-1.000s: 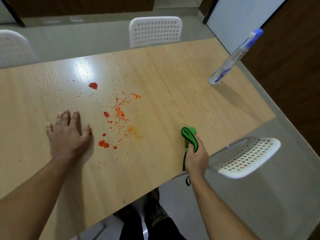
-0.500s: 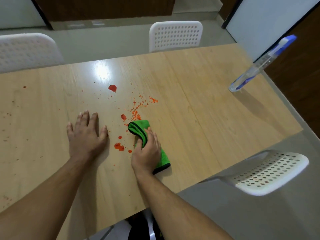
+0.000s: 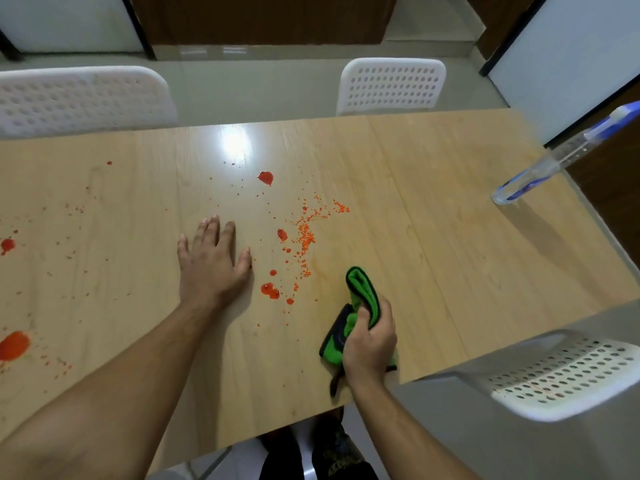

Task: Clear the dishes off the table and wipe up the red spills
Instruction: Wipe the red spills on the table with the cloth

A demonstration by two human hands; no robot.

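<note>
Red spills [image 3: 270,291] and orange-red specks [image 3: 306,237] dot the middle of the wooden table [image 3: 433,237]. A larger red drop [image 3: 266,177] lies farther back, and more red blotches [image 3: 14,345] sit at the left edge. My left hand [image 3: 211,261] rests flat on the table, fingers straight, just left of the spills. My right hand [image 3: 369,337] grips a bunched green cloth [image 3: 362,292] near the table's front edge, to the right of the spills.
A clear spray bottle [image 3: 540,171] with a blue top stands at the table's right end. White perforated chairs stand at the back left [image 3: 79,98], back middle [image 3: 391,84] and front right [image 3: 561,372]. No dishes are in view.
My right hand drew the green cloth back from the spills toward the front right edge and bunched it in its grip. The left hand stayed flat in place.
</note>
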